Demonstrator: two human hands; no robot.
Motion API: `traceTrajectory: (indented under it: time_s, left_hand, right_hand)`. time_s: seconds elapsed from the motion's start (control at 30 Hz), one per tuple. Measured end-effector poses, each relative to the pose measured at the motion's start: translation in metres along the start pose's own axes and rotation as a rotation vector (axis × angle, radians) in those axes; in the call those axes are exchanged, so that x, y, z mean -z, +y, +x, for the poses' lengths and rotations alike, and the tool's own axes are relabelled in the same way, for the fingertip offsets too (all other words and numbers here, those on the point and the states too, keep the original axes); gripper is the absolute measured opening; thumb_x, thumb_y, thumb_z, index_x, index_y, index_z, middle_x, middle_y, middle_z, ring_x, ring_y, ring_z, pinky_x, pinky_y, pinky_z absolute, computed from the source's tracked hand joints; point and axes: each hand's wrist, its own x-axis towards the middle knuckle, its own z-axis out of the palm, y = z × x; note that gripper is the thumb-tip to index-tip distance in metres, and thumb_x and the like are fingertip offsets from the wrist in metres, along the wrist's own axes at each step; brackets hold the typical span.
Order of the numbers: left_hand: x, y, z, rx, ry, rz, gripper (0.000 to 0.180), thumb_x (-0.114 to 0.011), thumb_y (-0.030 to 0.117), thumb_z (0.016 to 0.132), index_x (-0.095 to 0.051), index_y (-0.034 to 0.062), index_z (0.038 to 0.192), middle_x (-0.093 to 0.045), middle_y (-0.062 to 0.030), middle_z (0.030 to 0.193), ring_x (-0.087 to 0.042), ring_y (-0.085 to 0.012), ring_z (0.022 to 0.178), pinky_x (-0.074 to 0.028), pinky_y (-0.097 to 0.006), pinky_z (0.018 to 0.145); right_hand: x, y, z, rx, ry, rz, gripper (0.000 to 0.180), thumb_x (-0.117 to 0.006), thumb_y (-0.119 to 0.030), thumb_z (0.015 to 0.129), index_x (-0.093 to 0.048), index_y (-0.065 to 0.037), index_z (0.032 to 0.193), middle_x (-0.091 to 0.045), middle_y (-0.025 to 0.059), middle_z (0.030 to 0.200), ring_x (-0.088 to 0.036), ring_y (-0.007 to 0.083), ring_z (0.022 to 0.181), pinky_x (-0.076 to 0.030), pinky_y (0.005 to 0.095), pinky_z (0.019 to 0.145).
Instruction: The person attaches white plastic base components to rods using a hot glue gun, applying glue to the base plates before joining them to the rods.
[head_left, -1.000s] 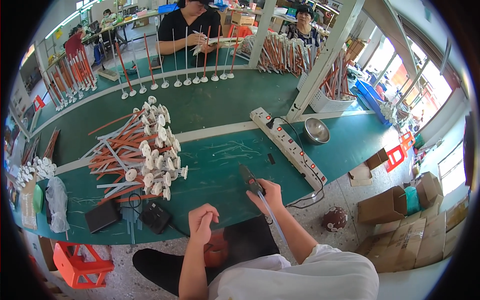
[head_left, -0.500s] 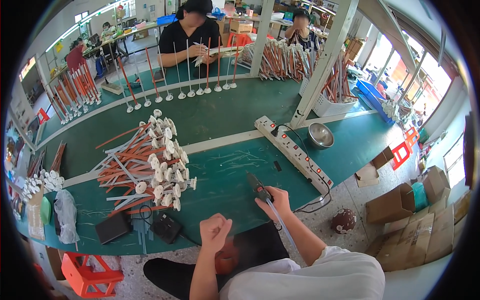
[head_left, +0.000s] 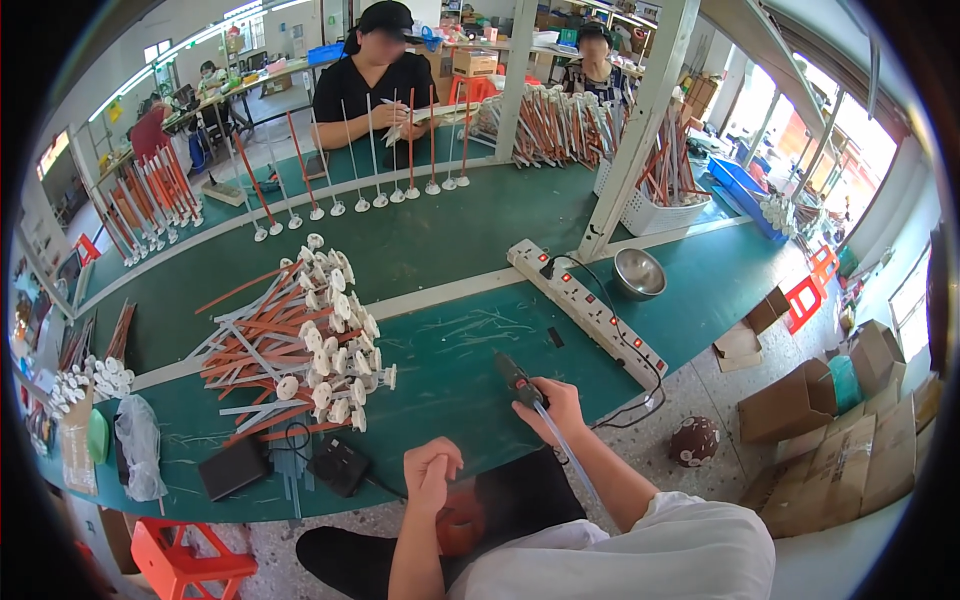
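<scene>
My right hand [head_left: 553,408] is wrapped round the grip of a dark glue gun [head_left: 512,378]. A long clear glue stick [head_left: 565,450] runs out of the gun's rear, along my forearm. The nozzle points away from me over the green table. My left hand [head_left: 432,474] is curled into a loose fist above my lap, just off the table's near edge. Nothing sticks out of it. Left of the hands lies a heap of white round-based pieces [head_left: 340,345] with orange and grey strips [head_left: 262,350].
A white power strip [head_left: 590,312] with a black cable lies right of the glue gun, beside a metal bowl [head_left: 639,273]. Black boxes [head_left: 340,460] sit at the near left edge. Upright strips on white bases [head_left: 380,200] line the far side, where a co-worker [head_left: 375,85] sits.
The view has shifted slightly. My hands keep nearly the same pose, the glue gun still in the right. Across the table the co-worker's head is higher, and another person's hand has left their face.
</scene>
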Motion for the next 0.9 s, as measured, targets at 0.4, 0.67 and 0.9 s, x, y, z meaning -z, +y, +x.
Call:
traceTrajectory:
  time_s: [0.4, 0.67, 0.9]
  left_hand:
    - [-0.0023, -0.0006, 0.0018, -0.057, -0.037, 0.173, 0.023, -0.042, 0.000, 0.090, -0.055, -0.0008, 0.071, -0.060, -0.0092, 0.071, -0.042, -0.0058, 0.052, -0.032, -0.021, 0.049]
    - [-0.0016, -0.0038, 0.0024, -0.023, 0.039, 0.049, 0.021, -0.045, 0.001, 0.089, -0.056, -0.0005, 0.071, -0.058, -0.0062, 0.069, -0.049, -0.0095, 0.055, -0.038, -0.024, 0.052]
    - [-0.0023, -0.0022, 0.0027, -0.008, 0.028, 0.156, 0.021, -0.045, 0.001, 0.089, -0.056, -0.0003, 0.071, -0.058, -0.0065, 0.068, -0.053, -0.0109, 0.055, -0.039, -0.024, 0.052]
  right_hand:
    - [0.0014, -0.0019, 0.0007, 0.017, -0.003, 0.004, 0.033, -0.080, -0.019, 0.075, -0.071, -0.001, 0.102, -0.069, 0.0188, 0.083, -0.067, 0.0345, 0.071, -0.052, 0.0382, 0.065]
    - [-0.0013, 0.0012, 0.0007, 0.037, 0.007, 0.016, 0.034, -0.080, -0.019, 0.075, -0.071, -0.001, 0.102, -0.068, 0.0182, 0.081, -0.067, 0.0344, 0.070, -0.052, 0.0380, 0.063]
    - [-0.0032, 0.0034, 0.0012, 0.051, 0.033, 0.024, 0.033, -0.081, -0.018, 0.073, -0.071, -0.001, 0.100, -0.067, 0.0170, 0.078, -0.066, 0.0334, 0.066, -0.050, 0.0378, 0.061]
